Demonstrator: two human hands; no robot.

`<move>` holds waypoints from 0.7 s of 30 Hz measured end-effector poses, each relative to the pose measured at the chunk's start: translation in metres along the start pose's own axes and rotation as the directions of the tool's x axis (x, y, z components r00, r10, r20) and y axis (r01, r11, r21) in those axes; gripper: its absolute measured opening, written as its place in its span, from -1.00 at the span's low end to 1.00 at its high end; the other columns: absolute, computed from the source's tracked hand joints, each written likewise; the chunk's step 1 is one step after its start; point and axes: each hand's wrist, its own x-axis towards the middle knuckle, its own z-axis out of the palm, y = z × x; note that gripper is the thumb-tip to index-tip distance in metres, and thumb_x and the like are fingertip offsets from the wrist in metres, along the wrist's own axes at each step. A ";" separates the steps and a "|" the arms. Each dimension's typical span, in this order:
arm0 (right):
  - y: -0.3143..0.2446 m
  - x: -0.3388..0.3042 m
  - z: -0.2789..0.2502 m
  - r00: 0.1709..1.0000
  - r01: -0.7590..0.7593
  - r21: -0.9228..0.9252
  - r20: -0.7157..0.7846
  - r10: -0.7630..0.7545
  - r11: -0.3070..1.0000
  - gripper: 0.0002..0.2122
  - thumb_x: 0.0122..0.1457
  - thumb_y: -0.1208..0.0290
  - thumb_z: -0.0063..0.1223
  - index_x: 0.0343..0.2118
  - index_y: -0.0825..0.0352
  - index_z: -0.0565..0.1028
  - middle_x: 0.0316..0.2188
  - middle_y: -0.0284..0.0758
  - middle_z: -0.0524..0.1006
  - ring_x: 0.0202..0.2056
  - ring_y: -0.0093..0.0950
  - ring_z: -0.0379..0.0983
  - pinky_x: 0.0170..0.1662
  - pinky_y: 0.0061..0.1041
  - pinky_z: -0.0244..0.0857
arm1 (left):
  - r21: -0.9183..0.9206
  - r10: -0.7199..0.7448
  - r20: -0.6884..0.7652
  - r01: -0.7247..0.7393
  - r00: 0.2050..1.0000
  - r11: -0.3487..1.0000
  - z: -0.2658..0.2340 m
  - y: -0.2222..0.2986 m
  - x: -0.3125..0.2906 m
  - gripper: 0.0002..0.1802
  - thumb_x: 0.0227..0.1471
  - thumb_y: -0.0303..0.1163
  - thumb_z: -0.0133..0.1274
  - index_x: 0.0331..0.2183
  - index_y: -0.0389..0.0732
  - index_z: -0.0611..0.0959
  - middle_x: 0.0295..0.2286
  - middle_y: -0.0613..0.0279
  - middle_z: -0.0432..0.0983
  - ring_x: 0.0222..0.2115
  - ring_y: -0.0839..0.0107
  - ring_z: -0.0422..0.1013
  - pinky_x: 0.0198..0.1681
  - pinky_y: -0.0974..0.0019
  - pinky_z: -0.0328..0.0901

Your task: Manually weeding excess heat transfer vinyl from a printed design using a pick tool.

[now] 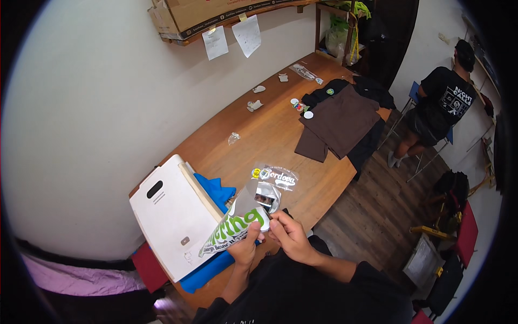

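Note:
Near the front edge of the table, both my hands hold a printed film sheet (pixel 231 232) with large green lettering on white and smaller dark print. My left hand (pixel 246 246) grips it from below, thumb on top and fingers mostly behind it. My right hand (pixel 290 236) pinches its right edge between thumb and fingertips. Whether a layer is parted there I cannot make out. Just beyond lies a clear printed sheet (pixel 280 177) with white lettering and a small yellow round mark; it partly overlaps the held sheet in view.
At left a white panel (pixel 167 216) with a dark oval slot rests over blue cloth (pixel 216 190). Brown cloth (pixel 345 121) and black garments lie on the wooden table (pixel 270 124), with several film scraps along the wall side. Across the room a person (pixel 445 102) sits facing away.

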 end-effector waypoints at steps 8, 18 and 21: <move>-0.002 0.002 0.000 0.999 -0.024 0.023 -0.034 0.025 0.999 -0.85 0.23 0.41 -0.21 -0.39 0.38 0.32 -0.73 -0.50 0.22 -0.64 -0.78 0.07 -0.62 -0.69 -0.03 | 0.020 -0.054 -0.009 0.054 0.999 0.998 -0.001 0.000 -0.005 -0.74 -0.06 -0.61 0.08 -0.26 -0.36 0.43 -0.53 0.19 0.47 -0.66 0.57 0.36 -0.63 0.54 0.29; -0.004 0.002 -0.003 0.998 -0.049 0.073 -0.032 0.052 0.996 -0.85 0.24 0.39 -0.22 -0.37 0.37 0.33 -0.72 -0.53 0.23 -0.64 -0.80 0.08 -0.62 -0.71 -0.04 | 0.042 -0.047 0.059 0.045 0.997 0.998 -0.006 -0.003 -0.004 -0.74 -0.06 -0.58 0.08 -0.26 -0.35 0.44 -0.53 0.19 0.45 -0.69 0.57 0.32 -0.68 0.57 0.22; -0.006 0.003 -0.003 0.998 -0.048 0.075 -0.047 0.051 0.996 -0.84 0.24 0.38 -0.22 -0.37 0.37 0.33 -0.72 -0.53 0.24 -0.64 -0.81 0.09 -0.62 -0.72 -0.04 | 0.079 -0.069 0.088 0.062 0.994 0.995 -0.006 -0.001 -0.004 -0.75 -0.06 -0.58 0.09 -0.28 -0.35 0.43 -0.53 0.18 0.45 -0.69 0.57 0.33 -0.68 0.58 0.22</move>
